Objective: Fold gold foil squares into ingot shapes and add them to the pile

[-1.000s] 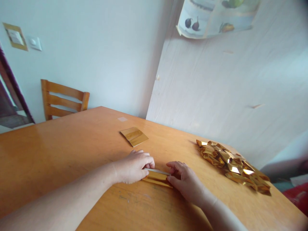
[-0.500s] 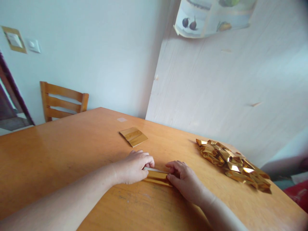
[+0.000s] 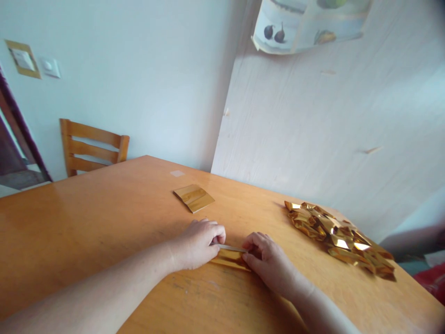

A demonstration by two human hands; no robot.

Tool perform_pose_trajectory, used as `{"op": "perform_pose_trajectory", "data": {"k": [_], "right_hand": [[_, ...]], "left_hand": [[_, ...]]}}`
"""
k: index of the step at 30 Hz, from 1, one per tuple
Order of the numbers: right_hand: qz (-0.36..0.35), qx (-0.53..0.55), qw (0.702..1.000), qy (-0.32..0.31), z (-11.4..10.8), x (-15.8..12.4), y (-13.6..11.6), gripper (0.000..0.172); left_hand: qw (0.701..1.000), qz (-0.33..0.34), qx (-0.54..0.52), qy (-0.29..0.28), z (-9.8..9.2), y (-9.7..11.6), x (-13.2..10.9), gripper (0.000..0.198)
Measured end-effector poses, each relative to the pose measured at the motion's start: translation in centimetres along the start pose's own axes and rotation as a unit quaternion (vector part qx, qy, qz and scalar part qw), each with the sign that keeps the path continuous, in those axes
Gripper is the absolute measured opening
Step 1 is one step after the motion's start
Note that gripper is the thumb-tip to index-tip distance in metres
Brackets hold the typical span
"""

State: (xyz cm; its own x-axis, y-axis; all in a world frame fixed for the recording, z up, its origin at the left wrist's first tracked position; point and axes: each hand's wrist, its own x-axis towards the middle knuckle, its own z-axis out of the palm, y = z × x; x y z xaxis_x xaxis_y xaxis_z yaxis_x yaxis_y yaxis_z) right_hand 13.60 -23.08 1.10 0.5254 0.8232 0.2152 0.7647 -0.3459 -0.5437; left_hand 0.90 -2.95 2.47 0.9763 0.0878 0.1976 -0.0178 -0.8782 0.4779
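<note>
Both hands low on the wooden worktop, near edge, centre. Left hand and right hand sit at opposite ends of a folded strip of gold foil paper that lies flat on the worktop between them. Left fingers curled together, pinching the strip's left end. Right fingers bent, tips pressed on the right end; thumb under or beside the strip, can't tell which.

Far of the hands, well apart: a small flat stack of gold foil sheets. Right side of worktop: a loose pile of folded gold foil pieces, near the wall. Wooden chair at far left behind the worktop. Fruit poster on the wall, top right.
</note>
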Motion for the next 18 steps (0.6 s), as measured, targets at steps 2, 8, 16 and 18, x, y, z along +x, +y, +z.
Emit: {"op": "perform_pose_trajectory", "data": {"k": [2, 8, 16, 18], "right_hand": [[-0.004, -0.002, 1.000, -0.004, -0.08, -0.06, -0.08, 0.011], [-0.019, -0.007, 1.000, -0.014, -0.22, -0.07, -0.13, 0.012], [-0.036, -0.011, 0.999, -0.018, -0.31, 0.00, -0.18, 0.016], [-0.037, -0.012, 0.999, -0.021, -0.31, 0.01, -0.22, 0.017]], "left_hand": [[1.000, 0.005, 0.008, -0.003, -0.11, 0.07, -0.03, 0.018], [0.999, 0.017, 0.039, -0.011, -0.22, 0.07, -0.18, 0.020], [0.997, 0.044, 0.061, -0.021, -0.50, 0.09, -0.43, 0.020], [0.997, 0.044, 0.065, -0.024, -0.66, 0.16, -0.46, 0.018]]}}
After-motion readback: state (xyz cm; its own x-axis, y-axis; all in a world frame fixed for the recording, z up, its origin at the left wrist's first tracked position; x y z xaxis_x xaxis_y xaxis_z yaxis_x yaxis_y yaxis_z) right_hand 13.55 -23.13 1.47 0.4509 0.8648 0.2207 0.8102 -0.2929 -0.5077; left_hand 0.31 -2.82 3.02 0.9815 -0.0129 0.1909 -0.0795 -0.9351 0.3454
